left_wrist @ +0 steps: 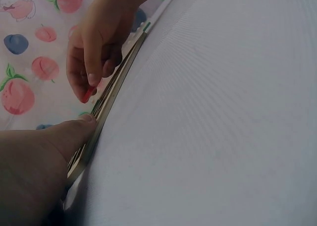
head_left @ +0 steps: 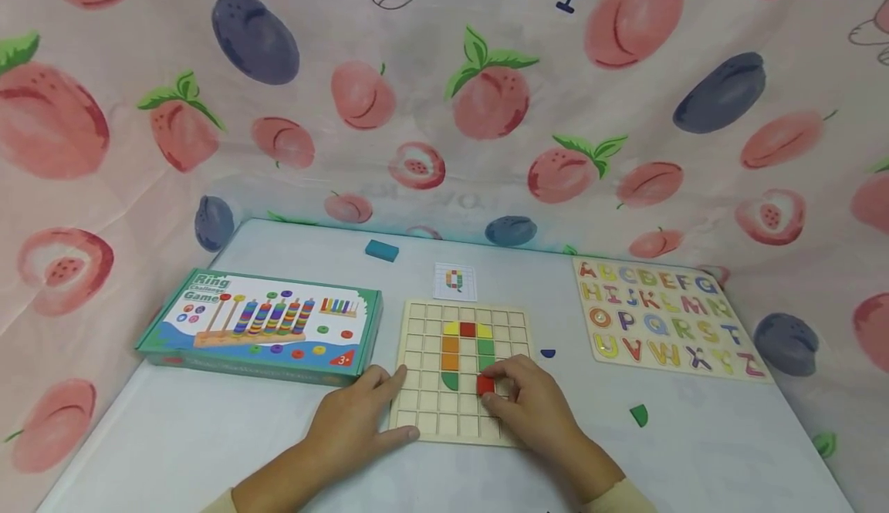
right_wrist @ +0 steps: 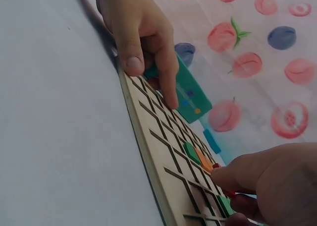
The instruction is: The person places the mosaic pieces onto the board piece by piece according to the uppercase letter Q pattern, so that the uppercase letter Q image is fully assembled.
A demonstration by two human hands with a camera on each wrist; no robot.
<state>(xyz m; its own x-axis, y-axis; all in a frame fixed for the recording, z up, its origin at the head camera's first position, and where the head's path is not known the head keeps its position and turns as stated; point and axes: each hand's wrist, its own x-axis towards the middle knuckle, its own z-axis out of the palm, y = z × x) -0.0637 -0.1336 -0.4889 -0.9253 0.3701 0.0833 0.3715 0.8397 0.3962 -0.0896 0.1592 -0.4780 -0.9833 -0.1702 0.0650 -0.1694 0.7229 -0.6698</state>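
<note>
A wooden grid board [head_left: 430,403] lies on the table, with yellow, red, orange and green tiles set in an arch in its upper cells. My right hand [head_left: 538,405] pinches a red square tile [head_left: 485,386] between thumb and fingers, just below the green tiles [head_left: 486,352] on the arch's right side. In the left wrist view the red tile [left_wrist: 89,93] is seen edge-on, tilted above the board. My left hand [head_left: 354,416] rests at the board's left edge, its thumb on the near rim. A green rounded tile [head_left: 450,380] ends the arch's left side.
Behind the board lies a pattern card [head_left: 454,281] and a blue block [head_left: 382,251]. A Ring Challenge Game box [head_left: 264,328] stands left, an alphabet board [head_left: 667,320] right. Loose blue [head_left: 548,353] and green pieces [head_left: 639,415] lie right of the grid board.
</note>
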